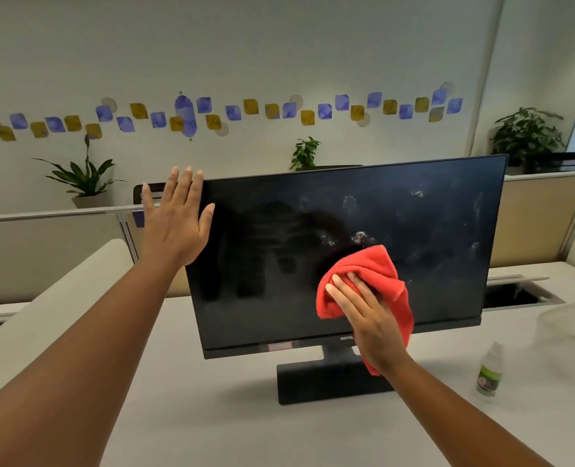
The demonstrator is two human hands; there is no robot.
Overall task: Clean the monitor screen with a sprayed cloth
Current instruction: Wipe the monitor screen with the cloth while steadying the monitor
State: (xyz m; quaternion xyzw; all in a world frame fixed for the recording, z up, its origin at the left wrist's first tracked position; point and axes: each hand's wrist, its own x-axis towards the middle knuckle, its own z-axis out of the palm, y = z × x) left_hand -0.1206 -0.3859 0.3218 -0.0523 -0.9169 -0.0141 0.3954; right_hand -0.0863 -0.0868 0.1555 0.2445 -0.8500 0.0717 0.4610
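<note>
A black monitor [414,210] stands on the white desk, its dark screen marked with white smudges and dust, mostly on the right half. My right hand [370,315] presses a bunched red cloth [370,267] flat against the lower middle of the screen. My left hand [178,217] is spread open with fingers apart, its palm against the monitor's upper left edge. A small spray bottle [488,374] with a green label stands on the desk to the right of the monitor's base.
A clear plastic container [569,335] sits at the desk's right edge. A cable slot [515,293] is cut in the desk behind the monitor. Low partitions with potted plants [84,178] run along the back.
</note>
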